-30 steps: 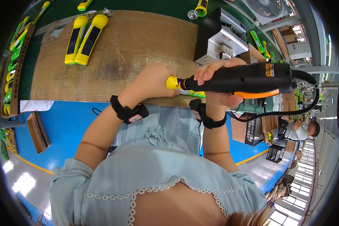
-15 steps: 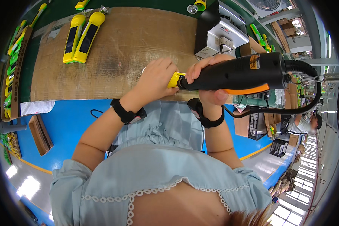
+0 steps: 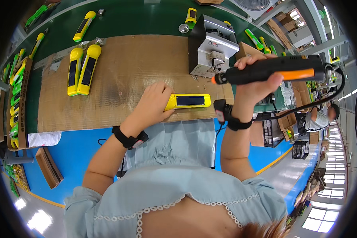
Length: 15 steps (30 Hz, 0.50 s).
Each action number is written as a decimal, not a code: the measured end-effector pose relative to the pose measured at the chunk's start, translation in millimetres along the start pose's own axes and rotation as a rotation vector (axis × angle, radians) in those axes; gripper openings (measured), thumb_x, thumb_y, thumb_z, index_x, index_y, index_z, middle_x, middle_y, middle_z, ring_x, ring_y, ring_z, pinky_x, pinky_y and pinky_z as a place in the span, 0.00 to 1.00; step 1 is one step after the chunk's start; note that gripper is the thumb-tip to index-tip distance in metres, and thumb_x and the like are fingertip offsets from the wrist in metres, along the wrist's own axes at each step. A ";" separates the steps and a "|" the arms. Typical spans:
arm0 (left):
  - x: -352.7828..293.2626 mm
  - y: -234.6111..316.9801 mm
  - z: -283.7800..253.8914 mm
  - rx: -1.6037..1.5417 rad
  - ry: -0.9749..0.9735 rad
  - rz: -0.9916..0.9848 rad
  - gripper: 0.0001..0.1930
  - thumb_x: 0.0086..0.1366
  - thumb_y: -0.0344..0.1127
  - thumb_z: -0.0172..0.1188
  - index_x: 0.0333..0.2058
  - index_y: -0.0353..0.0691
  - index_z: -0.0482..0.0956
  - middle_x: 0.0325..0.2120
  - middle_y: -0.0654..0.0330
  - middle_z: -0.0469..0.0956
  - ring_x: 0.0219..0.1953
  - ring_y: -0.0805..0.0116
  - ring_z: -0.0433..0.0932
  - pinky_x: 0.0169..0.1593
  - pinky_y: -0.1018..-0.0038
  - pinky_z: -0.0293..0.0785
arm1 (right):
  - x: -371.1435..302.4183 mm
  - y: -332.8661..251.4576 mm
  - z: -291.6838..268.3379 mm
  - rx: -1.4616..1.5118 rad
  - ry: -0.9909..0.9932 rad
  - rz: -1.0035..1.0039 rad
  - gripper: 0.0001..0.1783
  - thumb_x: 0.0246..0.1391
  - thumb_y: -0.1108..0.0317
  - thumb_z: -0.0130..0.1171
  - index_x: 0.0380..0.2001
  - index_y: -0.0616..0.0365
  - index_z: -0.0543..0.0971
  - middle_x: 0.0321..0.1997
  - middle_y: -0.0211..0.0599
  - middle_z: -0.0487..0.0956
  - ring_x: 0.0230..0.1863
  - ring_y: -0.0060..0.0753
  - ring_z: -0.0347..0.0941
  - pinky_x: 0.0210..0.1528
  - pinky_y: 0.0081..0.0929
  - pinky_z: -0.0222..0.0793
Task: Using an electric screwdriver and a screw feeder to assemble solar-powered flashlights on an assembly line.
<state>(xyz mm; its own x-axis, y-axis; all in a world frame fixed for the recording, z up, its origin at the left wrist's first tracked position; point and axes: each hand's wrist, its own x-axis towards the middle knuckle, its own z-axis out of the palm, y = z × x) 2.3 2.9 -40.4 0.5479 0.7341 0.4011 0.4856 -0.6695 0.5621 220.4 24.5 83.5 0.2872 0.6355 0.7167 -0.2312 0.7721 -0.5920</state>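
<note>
My left hand (image 3: pixel 154 104) is closed round the left end of a yellow flashlight (image 3: pixel 206 100) with a dark panel on its upper face. The flashlight lies sideways on a sheet of cardboard (image 3: pixel 119 79), near its front edge; its gripped end is hidden. Raised to the right, my right hand (image 3: pixel 256 77) grips a black electric screwdriver (image 3: pixel 279 68) with an orange lever. Its orange tip points left and stands apart from the flashlight. Two more yellow flashlights (image 3: pixel 87 71) lie side by side on the cardboard at the left.
A grey-and-black machine (image 3: pixel 214 51) stands behind the screwdriver's tip. Another yellow flashlight (image 3: pixel 84 27) lies at the back left. A cardboard box (image 3: pixel 23 99) of yellow and green flashlights stands at the left edge. The screwdriver's cable (image 3: pixel 319 101) loops down on the right.
My right hand has lifted the screwdriver up and to the right, off the flashlight. The flashlight now shows its panel, with my left hand still on it. The whole view has shifted.
</note>
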 end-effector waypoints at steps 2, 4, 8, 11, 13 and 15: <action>-1.6 1.2 -3.3 0.015 -0.014 0.019 0.24 0.41 0.32 0.66 0.40 0.37 0.70 0.37 0.51 0.68 0.42 0.51 0.68 0.45 0.63 0.64 | 18.6 9.0 -14.8 -0.203 0.074 -0.119 0.26 0.53 0.52 0.58 0.40 0.62 0.63 0.22 0.44 0.74 0.19 0.33 0.70 0.24 0.26 0.70; -2.7 2.5 -4.1 0.026 -0.024 0.029 0.24 0.42 0.30 0.64 0.41 0.37 0.70 0.38 0.50 0.67 0.43 0.50 0.67 0.46 0.63 0.64 | 33.3 26.7 -31.0 -0.245 0.071 -0.198 0.24 0.54 0.55 0.59 0.39 0.62 0.62 0.22 0.43 0.74 0.19 0.32 0.71 0.24 0.25 0.69; -3.4 4.2 -5.4 0.046 -0.044 0.022 0.25 0.42 0.28 0.61 0.43 0.35 0.69 0.40 0.48 0.66 0.44 0.48 0.66 0.48 0.62 0.64 | 44.5 46.7 -38.6 -0.244 0.106 -0.185 0.19 0.55 0.61 0.57 0.39 0.61 0.62 0.22 0.41 0.74 0.19 0.30 0.71 0.24 0.25 0.69; -4.5 2.5 -3.6 0.067 -0.052 0.021 0.25 0.42 0.27 0.60 0.44 0.34 0.68 0.40 0.48 0.66 0.44 0.47 0.66 0.48 0.62 0.64 | 44.6 55.5 -38.2 -0.383 0.096 -0.136 0.18 0.57 0.58 0.55 0.34 0.60 0.62 0.18 0.43 0.74 0.16 0.32 0.71 0.19 0.25 0.67; -4.6 1.8 -2.8 0.069 -0.056 0.017 0.26 0.42 0.26 0.59 0.44 0.34 0.67 0.40 0.47 0.66 0.44 0.47 0.66 0.48 0.62 0.64 | 45.3 60.1 -36.7 -0.397 0.077 -0.090 0.18 0.57 0.58 0.55 0.34 0.60 0.62 0.18 0.42 0.74 0.16 0.32 0.71 0.19 0.25 0.67; -2.9 2.8 -4.6 0.073 -0.114 -0.040 0.27 0.41 0.25 0.58 0.45 0.35 0.67 0.40 0.47 0.66 0.44 0.46 0.66 0.49 0.62 0.64 | 46.7 59.2 -36.2 -0.419 0.041 -0.023 0.17 0.56 0.58 0.55 0.33 0.60 0.63 0.18 0.42 0.74 0.15 0.31 0.71 0.18 0.24 0.66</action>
<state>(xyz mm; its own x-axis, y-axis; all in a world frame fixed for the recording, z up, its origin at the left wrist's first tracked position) -1.1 -0.6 -36.7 0.5988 0.7458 0.2919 0.5546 -0.6491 0.5206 253.7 99.7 68.5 0.3266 0.6111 0.7211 0.1713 0.7120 -0.6810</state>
